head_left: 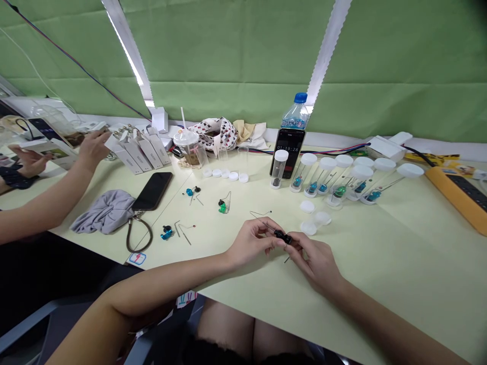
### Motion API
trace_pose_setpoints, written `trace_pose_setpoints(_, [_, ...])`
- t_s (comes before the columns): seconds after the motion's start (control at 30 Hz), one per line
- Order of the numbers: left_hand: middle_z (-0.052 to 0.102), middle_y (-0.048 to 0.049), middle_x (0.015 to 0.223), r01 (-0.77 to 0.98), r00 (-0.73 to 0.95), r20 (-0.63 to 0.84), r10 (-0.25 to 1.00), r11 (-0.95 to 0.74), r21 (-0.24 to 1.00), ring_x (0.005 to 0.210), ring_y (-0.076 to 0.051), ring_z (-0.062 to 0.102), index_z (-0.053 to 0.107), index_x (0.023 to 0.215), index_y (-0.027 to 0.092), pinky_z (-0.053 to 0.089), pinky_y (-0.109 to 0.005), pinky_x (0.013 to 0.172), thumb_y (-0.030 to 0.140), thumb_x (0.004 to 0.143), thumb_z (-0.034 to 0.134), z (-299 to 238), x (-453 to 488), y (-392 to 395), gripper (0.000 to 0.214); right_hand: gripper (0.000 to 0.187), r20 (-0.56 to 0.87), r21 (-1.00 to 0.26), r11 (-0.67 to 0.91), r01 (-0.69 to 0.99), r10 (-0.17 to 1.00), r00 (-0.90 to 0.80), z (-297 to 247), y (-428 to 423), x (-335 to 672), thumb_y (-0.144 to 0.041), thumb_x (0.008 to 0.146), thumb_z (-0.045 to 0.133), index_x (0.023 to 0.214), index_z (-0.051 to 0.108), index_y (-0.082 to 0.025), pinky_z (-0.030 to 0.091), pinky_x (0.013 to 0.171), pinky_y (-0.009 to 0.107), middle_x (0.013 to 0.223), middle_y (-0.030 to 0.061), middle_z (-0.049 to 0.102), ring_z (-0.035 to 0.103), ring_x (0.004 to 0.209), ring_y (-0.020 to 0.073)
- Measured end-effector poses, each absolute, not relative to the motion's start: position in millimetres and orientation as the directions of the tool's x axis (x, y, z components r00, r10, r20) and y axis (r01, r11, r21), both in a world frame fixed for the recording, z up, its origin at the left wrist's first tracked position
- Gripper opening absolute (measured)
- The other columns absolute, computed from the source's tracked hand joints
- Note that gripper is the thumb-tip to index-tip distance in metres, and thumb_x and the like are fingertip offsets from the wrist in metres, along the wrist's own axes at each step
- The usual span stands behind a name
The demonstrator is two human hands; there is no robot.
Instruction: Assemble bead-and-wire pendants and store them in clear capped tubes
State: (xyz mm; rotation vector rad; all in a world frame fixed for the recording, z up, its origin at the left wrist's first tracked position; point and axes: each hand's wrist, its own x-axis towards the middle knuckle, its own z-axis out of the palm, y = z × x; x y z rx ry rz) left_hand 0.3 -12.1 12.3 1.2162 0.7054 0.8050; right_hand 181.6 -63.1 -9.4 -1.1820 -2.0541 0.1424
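A small black part (282, 236) with a thin metal wire sits between the fingertips of both my hands, just above the table. My left hand (255, 239) pinches its left end, and the wire runs up and left from there. On its right end the fingers of my right hand (315, 257) are closed. Below the hands a short metal rod (286, 259) shows. Left of my hands lie small groups of parts: a green and black piece (222, 206) with bent wires, a blue and black piece (166, 232) with a hex key (177, 228), and another blue piece (189, 192).
Several capped clear tubes (280, 170) stand behind my hands, with a phone (288, 152) and a water bottle (296, 114). White caps (308, 227) lie nearer. At left are a dark phone (153, 190), a grey cloth (102, 212) and a co-worker's hand (93, 147). An orange power strip (454, 195) lies right.
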Motion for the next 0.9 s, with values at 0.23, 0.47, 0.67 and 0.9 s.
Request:
trace_pose_setpoints(0.23, [0.064, -0.0023, 0.074, -0.157, 0.553, -0.010, 0.833, 0.116, 0.981, 0.055, -0.008, 0.053, 0.065, 0.085, 0.012, 0.042, -0.021, 0.049, 0.032, 0.068, 0.079, 8.4, -1.5, -13.6, 0.029, 0.012, 0.495, -0.490, 0.595, 0.638, 0.792, -0.358, -4.4, -62.1, 180.7, -0.024, 0.099, 0.040, 0.106, 0.049, -0.021, 0.045, 0.054, 0.023, 0.074, 0.0000, 0.069, 0.063, 0.056, 0.0130])
trace_pose_setpoints(0.47, [0.064, -0.0013, 0.072, -0.166, 0.561, 0.003, 0.827, 0.109, 0.980, 0.054, -0.007, 0.051, 0.065, 0.081, 0.012, 0.041, -0.022, 0.052, 0.029, 0.067, 0.079, 9.5, -2.6, -14.3, 0.027, 0.015, 0.356, -0.688, 0.501, 0.525, 0.863, -0.357, -6.4, -65.7, 181.0, -0.027, 0.099, 0.038, 0.105, 0.051, -0.022, 0.046, 0.057, 0.022, 0.075, -0.0007, 0.064, 0.059, 0.058, 0.0119])
trace_pose_setpoints(0.67, [0.065, -0.0046, 0.078, -0.212, 0.566, 0.018, 0.824, 0.124, 0.969, 0.064, -0.012, 0.059, 0.067, 0.083, 0.011, 0.049, -0.025, 0.056, 0.031, 0.068, 0.079, 13.1, -2.1, -12.2, 0.027, 0.015, 0.395, -0.694, 0.511, 0.508, 0.859, -0.325, -4.8, -64.6, 182.4, -0.030, 0.099, 0.041, 0.101, 0.054, -0.023, 0.045, 0.056, 0.022, 0.070, -0.0020, 0.064, 0.059, 0.056, 0.0114])
trace_pose_setpoints(0.9, [0.065, -0.0096, 0.095, -0.368, 0.648, 0.031, 0.761, 0.277, 0.888, 0.082, -0.017, 0.063, 0.066, 0.101, 0.014, 0.052, -0.031, 0.073, 0.038, 0.081, 0.068, 18.6, -3.0, -2.9, 0.032, 0.020, 0.454, -0.716, 0.397, 0.574, 0.889, -0.049, 3.0, -65.5, 198.8, -0.030, 0.098, 0.042, 0.100, 0.060, -0.022, 0.047, 0.058, 0.024, 0.068, -0.0013, 0.064, 0.059, 0.055, 0.0117])
